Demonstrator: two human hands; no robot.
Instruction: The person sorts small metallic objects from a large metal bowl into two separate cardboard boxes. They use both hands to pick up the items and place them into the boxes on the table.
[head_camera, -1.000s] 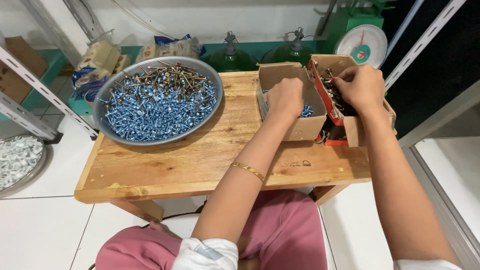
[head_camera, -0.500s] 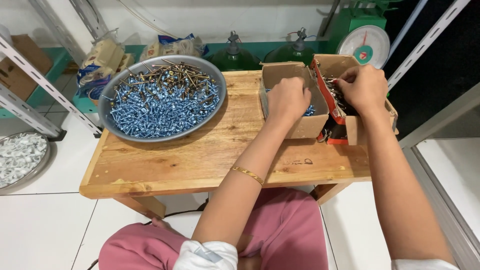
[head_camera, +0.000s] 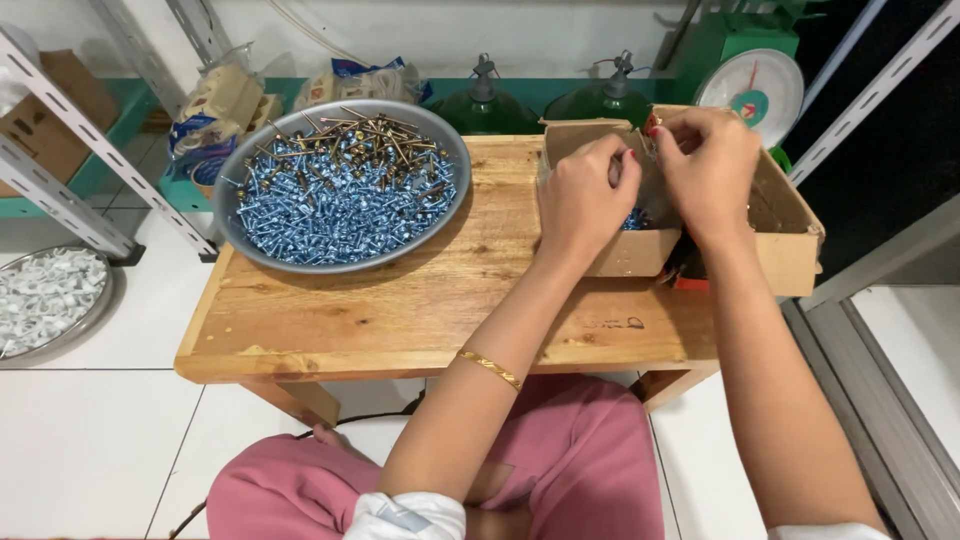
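Now I see both hands drawn together above the small cardboard box (head_camera: 625, 240) of blue screws; a second ago they sat apart. My left hand (head_camera: 585, 200) and right hand (head_camera: 710, 170) pinch something between their fingertips, too small to identify

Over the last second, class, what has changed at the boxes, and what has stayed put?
The right hand moved left, meeting the left hand above the small cardboard box; fingertips now pinch together there. The pan of screws, wooden table and larger box stayed put.
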